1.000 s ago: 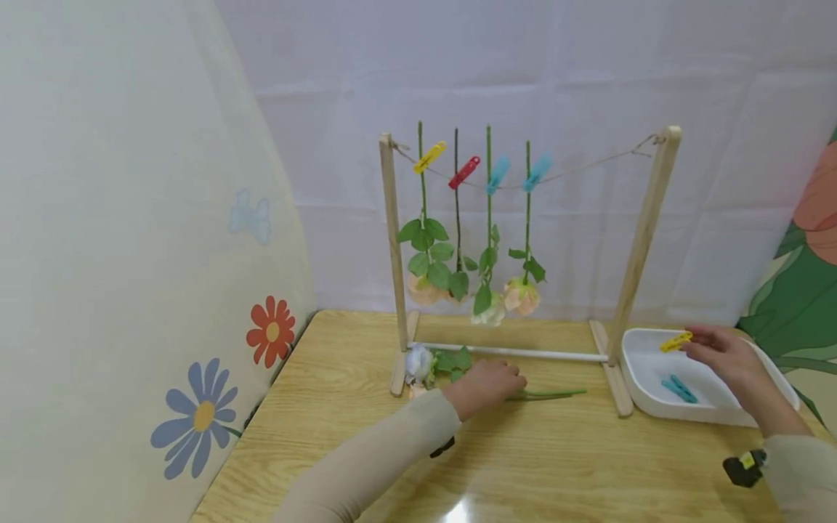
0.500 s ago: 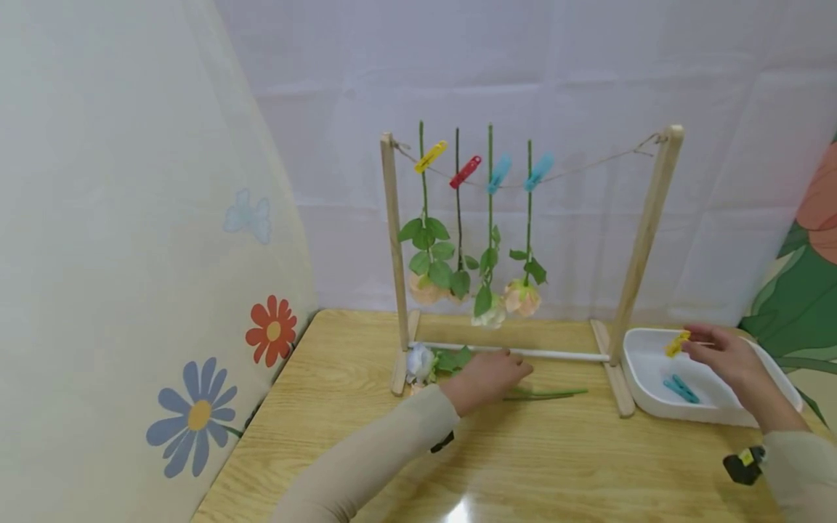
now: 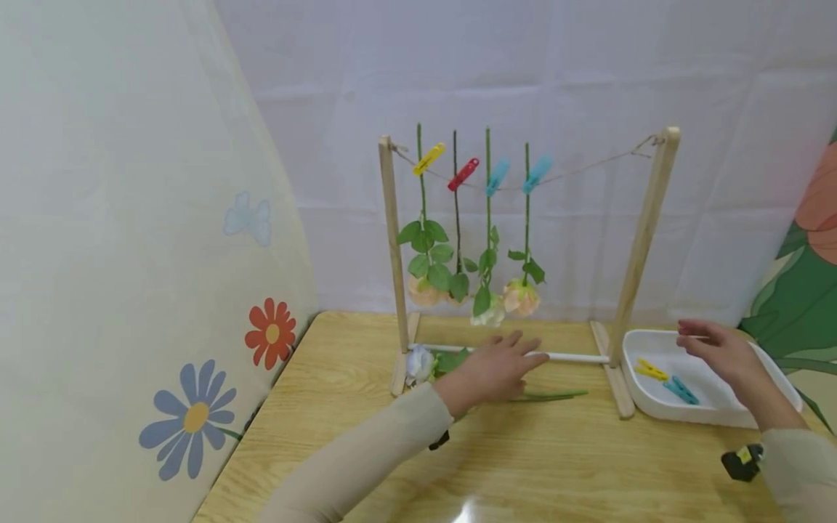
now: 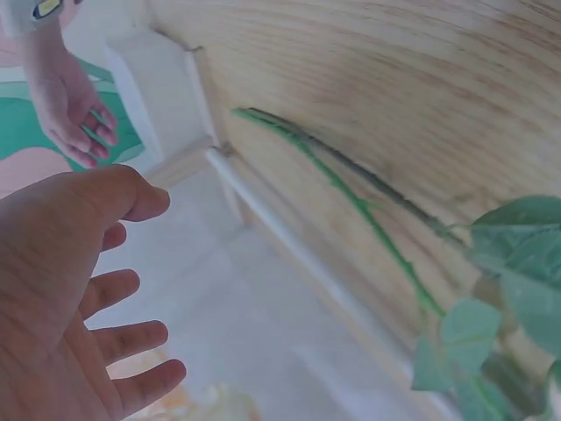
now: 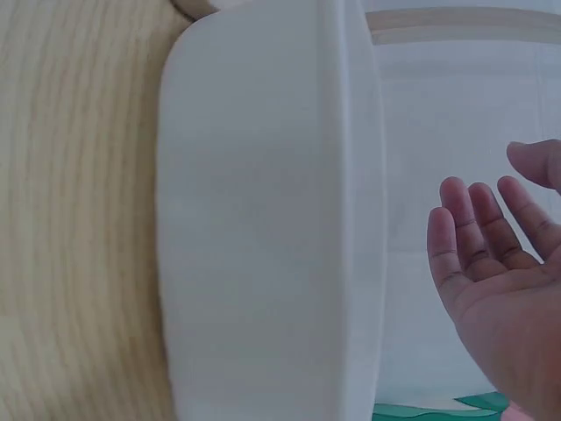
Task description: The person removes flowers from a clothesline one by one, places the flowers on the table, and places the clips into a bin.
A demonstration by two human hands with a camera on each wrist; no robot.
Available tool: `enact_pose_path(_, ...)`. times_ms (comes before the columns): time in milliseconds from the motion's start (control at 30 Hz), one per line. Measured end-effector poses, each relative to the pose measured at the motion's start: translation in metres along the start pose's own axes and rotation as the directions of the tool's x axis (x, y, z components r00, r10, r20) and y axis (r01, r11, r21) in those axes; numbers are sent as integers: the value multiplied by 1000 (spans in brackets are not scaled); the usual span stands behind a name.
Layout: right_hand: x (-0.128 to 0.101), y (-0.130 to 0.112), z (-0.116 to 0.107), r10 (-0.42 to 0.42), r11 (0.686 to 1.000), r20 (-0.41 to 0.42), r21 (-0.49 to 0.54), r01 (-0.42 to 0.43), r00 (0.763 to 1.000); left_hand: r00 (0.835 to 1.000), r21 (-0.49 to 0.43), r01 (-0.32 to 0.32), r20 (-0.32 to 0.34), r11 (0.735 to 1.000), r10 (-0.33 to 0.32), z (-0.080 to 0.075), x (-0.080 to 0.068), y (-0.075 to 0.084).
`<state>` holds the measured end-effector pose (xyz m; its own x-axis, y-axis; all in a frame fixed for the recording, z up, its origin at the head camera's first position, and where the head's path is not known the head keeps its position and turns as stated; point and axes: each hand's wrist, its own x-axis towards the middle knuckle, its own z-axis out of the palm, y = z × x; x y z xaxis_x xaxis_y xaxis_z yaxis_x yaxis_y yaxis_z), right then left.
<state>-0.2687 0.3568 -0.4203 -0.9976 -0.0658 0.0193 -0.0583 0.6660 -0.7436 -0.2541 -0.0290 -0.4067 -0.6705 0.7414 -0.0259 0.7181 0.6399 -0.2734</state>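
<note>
My left hand (image 3: 495, 369) hovers above the flower stems on the table, fingers spread and holding nothing. Beneath it lie flowers with green stems (image 3: 552, 396) and a pale blue bloom (image 3: 419, 363); the left wrist view shows two stems (image 4: 351, 197) and leaves (image 4: 517, 237). Over the white tray (image 3: 693, 415) is my right hand (image 3: 726, 356), its fingers loosely bent around nothing, as the right wrist view also shows. Inside the tray a yellow clothespin (image 3: 651, 370) lies beside teal clothespins (image 3: 681, 390).
A wooden rack (image 3: 644, 247) stands behind the hands with a white bar (image 3: 569, 357) low across it. From its string hang several upside-down flowers, held by a yellow clothespin (image 3: 429, 159), a red clothespin (image 3: 463, 174) and two blue clothespins (image 3: 538, 174).
My right hand has let go of the yellow clothespin, which now lies in the tray. My left hand has lifted off the stems and spread its fingers.
</note>
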Motion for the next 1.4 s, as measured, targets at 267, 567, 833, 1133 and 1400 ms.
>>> enact_pose_path(267, 2, -34, -6, -60, 998, -35, 14, 60, 998, 991, -12, -12, -130, 1000, 10, -27, -8, -6)
enact_pose_path(567, 6, -82, -17, -226, 971, -112, 56, 233, 968, 982, -42, 25, -189, 999, -33, -49, -10, -20)
enact_pose_path(833, 6, -123, -22, -255, 966, -145, 16, 260, 956, 968, -133, 74, -228, 988, -103, -67, -11, -36)
enact_pose_path(1133, 9, -159, -28, -308, 947, -169, 36, 318, 936, 943, -143, 78, -311, 987, -120, -82, -6, -48)
enact_pose_path(1400, 12, -189, -29, -313, 948, -177, -1, 318, 933, 929, -188, 108, -331, 976, -166, -92, -1, -57)
